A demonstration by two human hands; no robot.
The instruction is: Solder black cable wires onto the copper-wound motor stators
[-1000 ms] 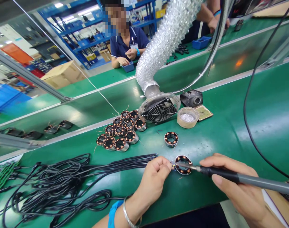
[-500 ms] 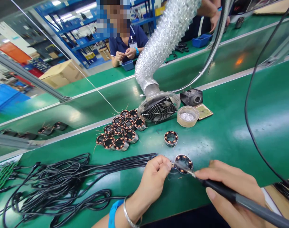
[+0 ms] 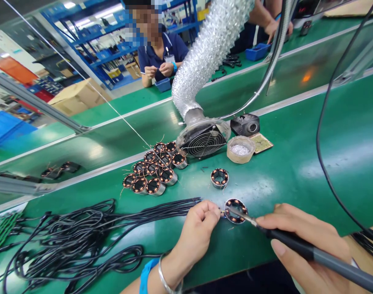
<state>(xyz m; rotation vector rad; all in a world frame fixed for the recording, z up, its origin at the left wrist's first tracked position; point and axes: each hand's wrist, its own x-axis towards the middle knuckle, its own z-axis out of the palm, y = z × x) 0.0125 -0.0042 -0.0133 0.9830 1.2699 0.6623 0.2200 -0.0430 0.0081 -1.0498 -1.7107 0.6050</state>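
Note:
My right hand (image 3: 309,245) is wrapped round a soldering iron (image 3: 290,241), its metal shaft reaching left over a motor stator (image 3: 236,220). The stator is a ring with copper windings, lying on the green bench. The iron's tip is over the ring's opening; whether it touches anything I cannot tell. My left hand (image 3: 198,224) is closed in a pinch on a thin wire (image 3: 222,213) at the stator's left edge. Most of the wire is hidden by the fingers. Just beyond lies a second stator (image 3: 219,178).
Several stators (image 3: 155,185) are grouped at the back left. Black cables (image 3: 82,228) lie tangled at the left. An extractor hood (image 3: 205,141) on a foil duct (image 3: 205,61), a round solder pot (image 3: 240,150) and an iron holder (image 3: 246,124) stand behind. A co-worker (image 3: 162,57) sits opposite.
The soldering iron and my right hand have shifted slightly right, drawing the tip away from the wire end. My left hand keeps its pinch beside the stator. The whole view has slid a little.

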